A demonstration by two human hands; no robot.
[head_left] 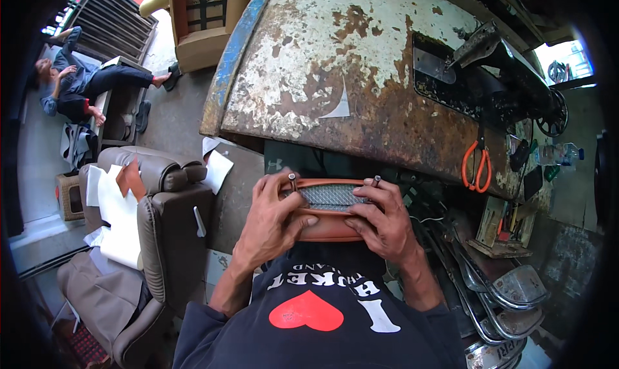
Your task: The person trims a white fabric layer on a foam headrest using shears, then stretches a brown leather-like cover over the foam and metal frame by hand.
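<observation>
Held in front of my torso is a headrest with an orange-brown leather-like cover (330, 231). Along its upward side the cover gapes, showing grey quilted or mesh-like material (327, 197). Two short metal posts (293, 181) stick up, one near each end. My left hand (269, 213) grips the left end, its fingers by the left post and the thumb on the cover's near edge. At the right end, my right hand (385, 219) is closed the same way around the other post. The fingers hide both ends of the cover.
Ahead stands a worn worktable (303, 59) with a black sewing machine (500, 59) and orange-handled scissors (477, 166). A plastic bottle (558, 153) lies to the right, above stacked metal-framed seats (516, 291). A brown armchair (155, 240) bears white sheets at left; beyond, a person (77, 79) reclines.
</observation>
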